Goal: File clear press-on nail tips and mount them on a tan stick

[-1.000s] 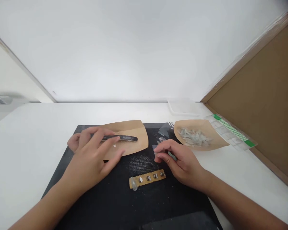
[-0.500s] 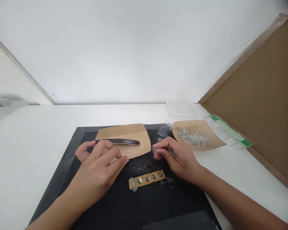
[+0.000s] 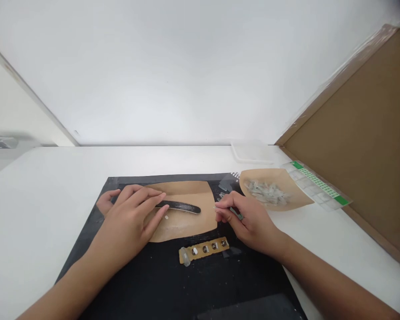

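Observation:
My left hand (image 3: 131, 215) is closed at the left part of a dark, curved nail file (image 3: 183, 206), its thumb and index finger on either side. The file's far left end is hidden under the hand. Beneath lies a sheet of brown paper (image 3: 193, 191) with a small white piece (image 3: 166, 217) on it. My right hand (image 3: 238, 218) pinches a tiny, clear piece that looks like a nail tip (image 3: 214, 207). Behind its fingers a greenish, slim object shows partly. Nearer me is a tan strip (image 3: 200, 250) with several round metal studs and a clear clip-like piece (image 3: 185, 257).
A second brown paper (image 3: 296, 195) carries a heap of clear nail tips (image 3: 268, 192). Beside it lies a compartment box (image 3: 320, 184) with green labels. A clear lid (image 3: 251, 152) is at the back. A black mat (image 3: 146, 284) covers the white table (image 3: 16, 222); cardboard (image 3: 353, 133) stands right.
The left paper, with the file on it, has shifted right and toward me. My left hand has gone from the paper's near edge to the file. My right hand has barely moved.

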Demonstrator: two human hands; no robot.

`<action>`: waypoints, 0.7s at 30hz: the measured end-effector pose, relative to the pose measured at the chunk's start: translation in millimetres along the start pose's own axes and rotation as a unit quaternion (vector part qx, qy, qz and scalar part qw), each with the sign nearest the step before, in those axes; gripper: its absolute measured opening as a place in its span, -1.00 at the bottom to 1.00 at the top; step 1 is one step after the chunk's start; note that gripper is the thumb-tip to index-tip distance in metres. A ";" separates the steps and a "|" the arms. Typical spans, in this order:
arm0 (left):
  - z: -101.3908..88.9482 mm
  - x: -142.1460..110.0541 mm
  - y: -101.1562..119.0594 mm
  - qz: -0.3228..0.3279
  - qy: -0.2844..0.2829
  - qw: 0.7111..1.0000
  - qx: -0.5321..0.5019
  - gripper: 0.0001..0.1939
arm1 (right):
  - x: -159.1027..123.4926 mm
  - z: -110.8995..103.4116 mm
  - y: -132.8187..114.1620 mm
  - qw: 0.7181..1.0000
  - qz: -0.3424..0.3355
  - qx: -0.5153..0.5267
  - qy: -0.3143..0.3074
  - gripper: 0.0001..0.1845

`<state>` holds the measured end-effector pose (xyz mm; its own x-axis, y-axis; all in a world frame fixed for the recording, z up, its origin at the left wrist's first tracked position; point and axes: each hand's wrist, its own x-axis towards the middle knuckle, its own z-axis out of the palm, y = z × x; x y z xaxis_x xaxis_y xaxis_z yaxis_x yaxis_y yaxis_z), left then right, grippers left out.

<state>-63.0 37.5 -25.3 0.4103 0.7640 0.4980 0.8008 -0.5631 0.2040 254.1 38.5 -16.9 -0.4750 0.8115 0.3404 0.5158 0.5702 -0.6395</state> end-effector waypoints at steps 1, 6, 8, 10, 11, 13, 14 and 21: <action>0.6 0.2 -2.2 -0.006 -0.012 1.000 -0.003 -0.75 | 0.2 -0.2 0.0 1.000 -0.005 -0.008 0.001 -0.89; 1.6 -2.9 -2.0 -0.027 -0.070 0.997 0.011 -0.72 | 0.5 0.8 1.2 0.999 -0.017 -0.040 0.014 -0.90; 2.4 -4.3 -0.6 -0.028 -0.090 0.996 0.012 -0.69 | 0.7 1.7 2.5 0.999 -0.020 -0.045 0.020 -0.91; 3.1 -4.9 0.1 -0.028 -0.102 0.994 0.011 -0.68 | 1.3 2.3 4.0 0.999 -0.023 -0.044 0.021 -0.91; 3.3 -4.8 0.1 -0.027 -0.105 0.994 0.009 -0.68 | 1.7 2.6 4.5 0.999 -0.023 -0.042 0.021 -0.91; 3.2 -4.5 0.2 -0.019 -0.106 0.994 0.003 -0.69 | 2.4 3.1 5.2 0.999 -0.025 -0.037 0.016 -0.92; 3.1 -4.3 0.3 -0.017 -0.105 0.994 0.001 -0.71 | 2.7 3.4 5.3 0.999 -0.027 -0.037 0.014 -0.92; 3.3 -3.8 4.7 -0.021 -0.053 0.997 0.052 -0.77 | 3.6 4.7 7.0 0.999 -0.020 -0.046 0.011 -0.90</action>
<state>-59.3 32.9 -29.0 0.4157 0.8179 0.3979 0.8568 -0.4989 0.1304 252.7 44.8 -23.5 -0.4821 0.7895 0.3797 0.5603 0.6111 -0.5591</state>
